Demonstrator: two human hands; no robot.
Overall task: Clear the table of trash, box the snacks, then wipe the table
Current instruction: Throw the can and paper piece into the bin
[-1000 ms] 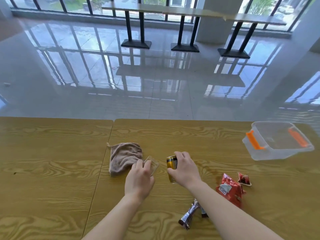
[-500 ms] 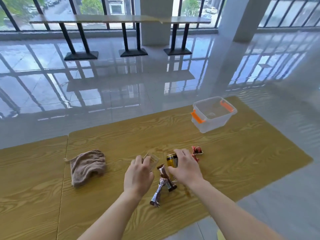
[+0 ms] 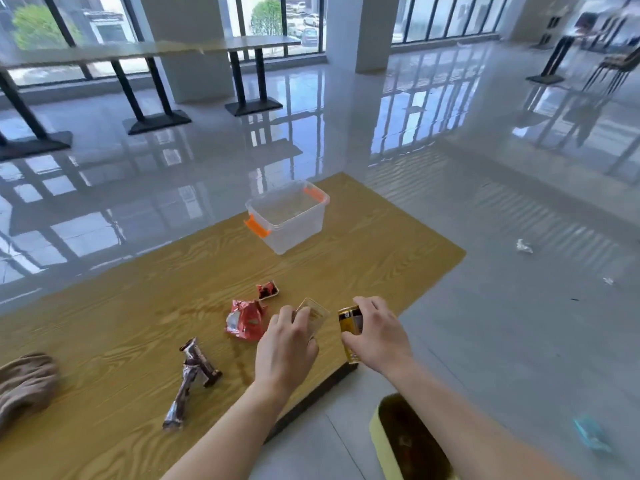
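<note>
Head view: right hand (image 3: 379, 336) gripping can (image 3: 350, 323)

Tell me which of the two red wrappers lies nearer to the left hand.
The bigger crumpled red wrapper, just beside the left hand. The small one lies farther, toward the box.

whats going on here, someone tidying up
A person is clearing a wooden table. The left hand holds a clear plastic cup, the right hand a gold can, near a yellow bin on the floor. Snack wrappers, a cloth and an empty clear box sit on the table.
</note>
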